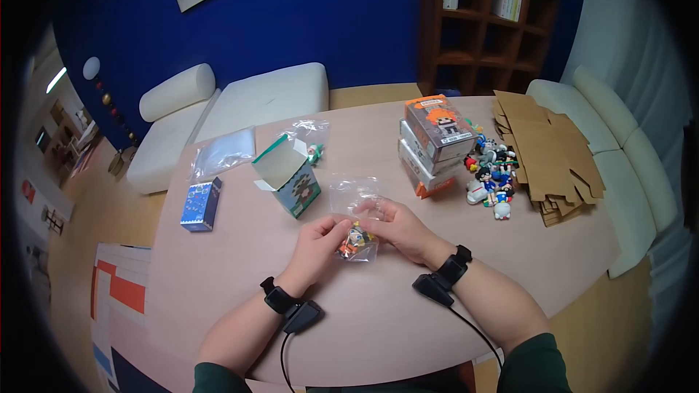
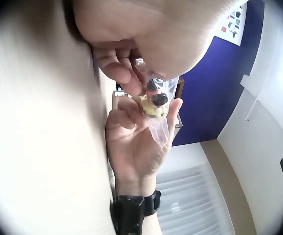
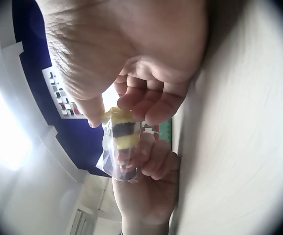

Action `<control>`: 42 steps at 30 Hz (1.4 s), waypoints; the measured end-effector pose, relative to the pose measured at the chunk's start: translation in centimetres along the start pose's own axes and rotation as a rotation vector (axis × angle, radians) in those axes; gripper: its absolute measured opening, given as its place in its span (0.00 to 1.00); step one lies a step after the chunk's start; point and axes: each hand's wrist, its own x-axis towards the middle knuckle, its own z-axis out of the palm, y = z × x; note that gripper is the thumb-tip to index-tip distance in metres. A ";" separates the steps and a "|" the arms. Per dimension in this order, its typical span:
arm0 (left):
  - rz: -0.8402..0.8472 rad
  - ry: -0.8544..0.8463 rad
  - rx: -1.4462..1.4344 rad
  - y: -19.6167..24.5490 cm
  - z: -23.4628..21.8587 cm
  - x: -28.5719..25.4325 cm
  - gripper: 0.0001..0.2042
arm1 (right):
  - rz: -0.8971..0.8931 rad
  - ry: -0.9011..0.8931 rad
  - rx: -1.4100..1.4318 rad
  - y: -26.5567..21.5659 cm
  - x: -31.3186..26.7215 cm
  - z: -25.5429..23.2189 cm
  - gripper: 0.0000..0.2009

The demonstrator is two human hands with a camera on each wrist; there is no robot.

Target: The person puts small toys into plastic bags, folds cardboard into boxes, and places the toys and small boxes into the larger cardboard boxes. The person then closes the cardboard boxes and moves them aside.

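Note:
A small figurine (image 1: 354, 243) with yellow, orange and black parts is inside a clear plastic bag (image 1: 370, 253), close over the table in front of the person. From one side the left hand (image 1: 318, 246) grips it, thumb on top. The right hand (image 1: 405, 231) pinches its other end between thumb and fingers; the right wrist view shows the figurine's yellow and black bands (image 3: 124, 129) through the film. Another clear bag (image 1: 351, 191) lies flat just beyond the hands. Left of it stands a green box (image 1: 297, 188) with its top flaps open.
A blue box (image 1: 201, 205) and a stack of clear bags (image 1: 227, 151) lie at the left. Behind the green box is a small green figure (image 1: 314, 153). To the right stand stacked boxes (image 1: 441, 131), a pile of figurines (image 1: 498, 182) and flattened cardboard (image 1: 551, 149).

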 end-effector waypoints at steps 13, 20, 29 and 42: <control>0.055 -0.001 0.062 -1.1 -0.2 0.3 0.11 | -0.053 -0.054 -0.093 0.3 -0.2 -0.2 0.11; -0.046 -0.024 0.018 0.7 0.1 0.0 0.13 | -0.198 -0.009 0.038 2.0 0.6 -0.7 0.06; -0.053 -0.090 0.032 -0.7 -0.9 0.3 0.13 | -0.080 -0.015 0.012 0.8 0.2 -0.6 0.06; 0.120 -0.260 0.094 0.7 0.2 -0.7 0.26 | -0.031 0.121 0.229 0.4 0.1 -0.9 0.05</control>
